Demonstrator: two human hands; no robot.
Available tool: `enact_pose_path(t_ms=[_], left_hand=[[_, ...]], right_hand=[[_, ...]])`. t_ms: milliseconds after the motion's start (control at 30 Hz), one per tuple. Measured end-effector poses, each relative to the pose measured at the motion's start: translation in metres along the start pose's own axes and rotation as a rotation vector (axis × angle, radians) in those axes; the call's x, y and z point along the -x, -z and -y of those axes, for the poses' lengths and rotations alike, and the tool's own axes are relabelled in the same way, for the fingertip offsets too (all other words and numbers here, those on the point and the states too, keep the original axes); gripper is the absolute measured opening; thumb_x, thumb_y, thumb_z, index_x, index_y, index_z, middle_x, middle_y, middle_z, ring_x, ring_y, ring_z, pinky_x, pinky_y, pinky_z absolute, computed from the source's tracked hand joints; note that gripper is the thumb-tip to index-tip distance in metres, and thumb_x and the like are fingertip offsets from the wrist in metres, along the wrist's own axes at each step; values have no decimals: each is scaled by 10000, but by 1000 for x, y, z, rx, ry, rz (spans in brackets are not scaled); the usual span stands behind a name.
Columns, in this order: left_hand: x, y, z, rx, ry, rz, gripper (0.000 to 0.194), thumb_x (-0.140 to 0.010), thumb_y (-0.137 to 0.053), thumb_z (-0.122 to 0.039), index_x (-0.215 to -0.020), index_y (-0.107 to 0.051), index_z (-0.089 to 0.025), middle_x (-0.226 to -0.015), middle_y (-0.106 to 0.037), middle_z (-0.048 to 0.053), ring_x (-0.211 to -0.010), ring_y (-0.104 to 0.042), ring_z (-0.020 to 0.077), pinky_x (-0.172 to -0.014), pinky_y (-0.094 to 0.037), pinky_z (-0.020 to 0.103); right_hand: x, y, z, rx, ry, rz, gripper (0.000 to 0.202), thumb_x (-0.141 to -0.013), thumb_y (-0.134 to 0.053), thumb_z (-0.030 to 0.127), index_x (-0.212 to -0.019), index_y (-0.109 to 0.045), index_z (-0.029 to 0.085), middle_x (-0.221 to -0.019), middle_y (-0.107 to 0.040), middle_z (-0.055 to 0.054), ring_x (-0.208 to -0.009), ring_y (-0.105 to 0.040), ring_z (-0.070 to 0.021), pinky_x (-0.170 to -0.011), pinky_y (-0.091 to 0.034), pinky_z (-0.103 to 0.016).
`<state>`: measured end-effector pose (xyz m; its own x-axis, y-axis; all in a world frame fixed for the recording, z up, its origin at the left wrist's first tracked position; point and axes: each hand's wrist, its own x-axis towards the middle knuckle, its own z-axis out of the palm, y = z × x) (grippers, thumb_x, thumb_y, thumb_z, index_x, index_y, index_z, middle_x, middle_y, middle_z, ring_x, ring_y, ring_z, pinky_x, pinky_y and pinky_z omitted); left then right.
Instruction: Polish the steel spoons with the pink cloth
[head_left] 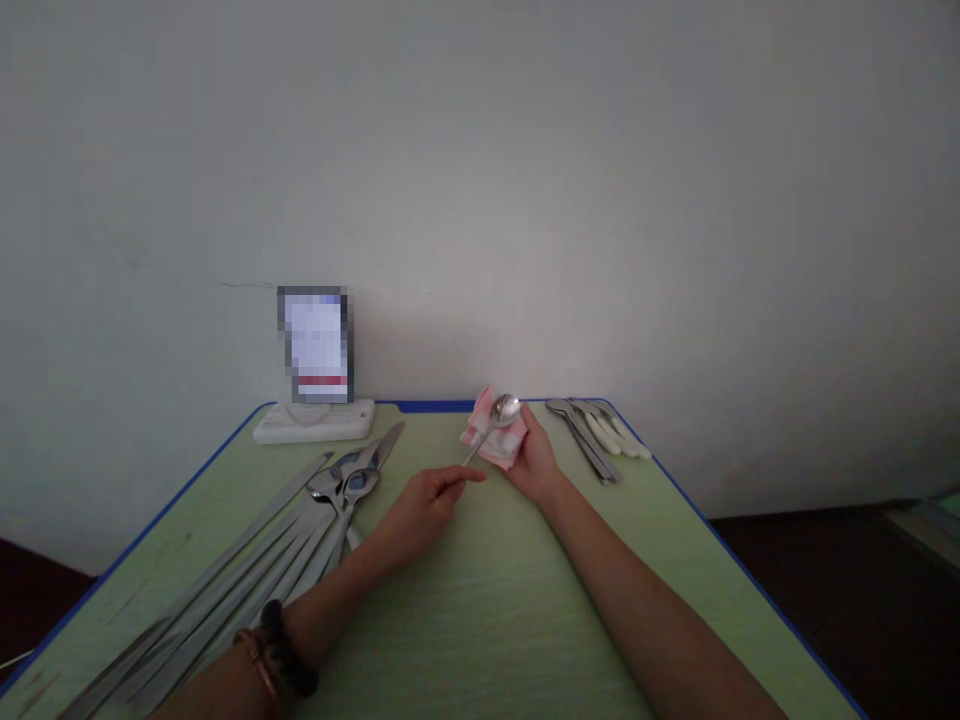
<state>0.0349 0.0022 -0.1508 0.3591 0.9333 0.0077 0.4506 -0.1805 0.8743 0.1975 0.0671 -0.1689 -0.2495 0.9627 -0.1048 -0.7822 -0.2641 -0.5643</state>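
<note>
A shiny metal spoon (pixel 505 409) is held above the middle of the table, its bowl up and tilted to the right. My left hand (pixel 426 508) is closed around the spoon's handle, with the index finger stretched along toward the right. Behind the bowl, my right hand (pixel 534 462) grips a pink and white cloth (pixel 489 436). The cloth lies bunched in the palm, against the spoon; the right fingers are mostly hidden behind it.
Knives and spoons (pixel 300 530) lie in a loose pile at left, partly under my left forearm. More spoons (pixel 585 443) and white-handled cutlery (pixel 611 432) lie at the back right. A blurred screen (pixel 319 345) stands on a white base (pixel 315 421) near the wall. The green table (pixel 480 620) has blue edging.
</note>
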Motion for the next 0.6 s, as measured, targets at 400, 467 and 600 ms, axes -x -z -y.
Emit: enact_pose_path(t_ms=[400,467,600], left_hand=[[2,4,-3,-9,21,74,423,-790,-368,-249,-1053,-673,-122,-493,-371,-54,-509,-332,113,-526,-272,207],[2,4,-2,24,26,82,426,-790,-370,-256,-1061,-668,-119,-467,-307,-65,-490,-305,111,-513,-261,206],[3,4,-2,48,36,79,429,-795,-373,-271,-1064,-666,-111,-459,-239,-75,-477,-270,111,-502,-251,210]], right_hand=[[-4,4,8,-83,180,-80,343,-890,-375,386,-954,-610,145,-780,-707,-41,-708,-655,-178,-832,-506,-402],[-5,4,7,-74,185,-82,339,-894,-383,378,-935,-614,134,-772,-708,-45,-691,-656,-166,-818,-515,-374],[-5,3,7,-47,187,-103,319,-900,-388,360,-932,-611,134,-788,-715,-46,-698,-665,-162,-804,-524,-362]])
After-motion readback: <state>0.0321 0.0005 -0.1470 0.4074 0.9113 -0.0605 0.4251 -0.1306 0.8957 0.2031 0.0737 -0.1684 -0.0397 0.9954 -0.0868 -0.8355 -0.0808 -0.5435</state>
